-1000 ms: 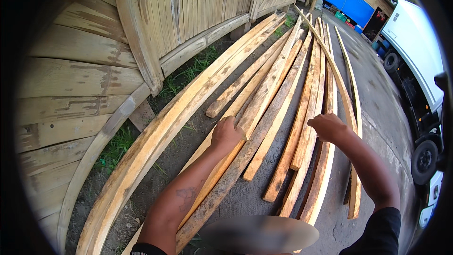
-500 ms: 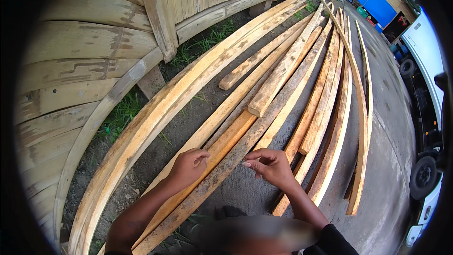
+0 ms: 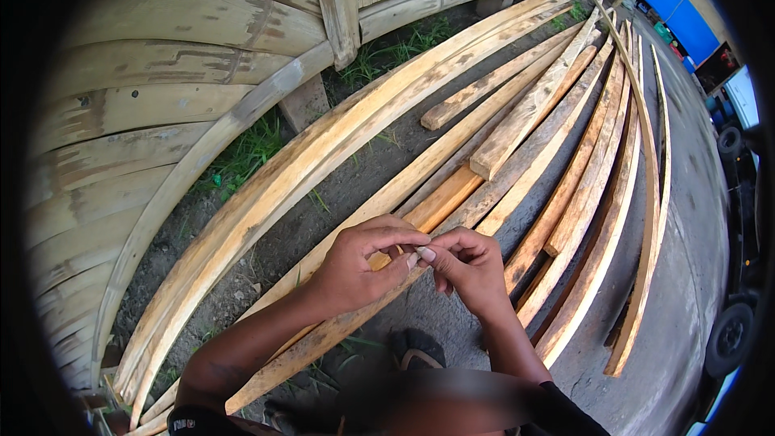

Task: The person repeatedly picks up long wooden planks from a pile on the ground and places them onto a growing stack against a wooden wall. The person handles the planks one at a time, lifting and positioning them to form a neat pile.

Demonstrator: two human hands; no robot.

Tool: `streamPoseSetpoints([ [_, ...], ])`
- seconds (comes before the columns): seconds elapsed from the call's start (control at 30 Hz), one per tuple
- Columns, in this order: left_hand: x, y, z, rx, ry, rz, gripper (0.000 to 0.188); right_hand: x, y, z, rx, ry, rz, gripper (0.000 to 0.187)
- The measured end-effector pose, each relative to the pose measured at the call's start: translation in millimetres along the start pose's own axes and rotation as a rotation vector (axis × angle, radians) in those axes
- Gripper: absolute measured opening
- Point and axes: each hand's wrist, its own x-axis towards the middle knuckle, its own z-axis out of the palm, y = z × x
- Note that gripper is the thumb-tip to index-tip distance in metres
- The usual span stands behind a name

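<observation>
My left hand (image 3: 355, 266) and my right hand (image 3: 475, 273) meet fingertip to fingertip above a spread of long wooden beams. Both are closed in a pinch, thumbs and forefingers touching. Whatever lies between the fingertips, if anything, is too small to make out. Right beneath them run a dark-stained beam (image 3: 355, 321) and an orange-brown beam (image 3: 452, 196), neither of which the hands appear to grip. A short thick beam (image 3: 517, 141) rests on top of the others just beyond the hands.
Two long pale beams (image 3: 266, 194) curve along the left, beside a bamboo wall (image 3: 145, 105) with grass (image 3: 250, 153) at its foot. More beams (image 3: 593, 262) lie to the right on grey pavement (image 3: 686, 274). A parked vehicle's wheel (image 3: 729, 339) stands at the far right. My foot in a sandal (image 3: 418, 349) shows below.
My hands have come together from apart, and their fingertips now touch. The view has shifted, so the beams and wall appear farther right, and a sandalled foot shows more plainly.
</observation>
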Motion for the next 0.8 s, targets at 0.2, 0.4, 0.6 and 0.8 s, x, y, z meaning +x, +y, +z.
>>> streamPoseSetpoints([
  [0.2,-2.2,3.3,0.0,0.062,0.04,0.052,0.022,-1.3,0.4,-0.7,-0.006,-0.034,0.006,0.012],
  [0.4,1.6,6.7,-3.3,0.062,0.026,-0.052,0.013,-0.7,-5.5,-6.1,-0.069,-0.09,0.037,0.01],
  [0.6,2.0,7.2,-1.5,0.037,0.024,-0.039,0.01,0.1,-12.4,-11.6,-0.05,-0.124,0.076,0.01],
  [0.8,1.7,4.6,-0.7,0.037,0.031,0.049,0.011,-3.0,-11.3,-13.0,0.14,-0.14,0.17,0.009],
])
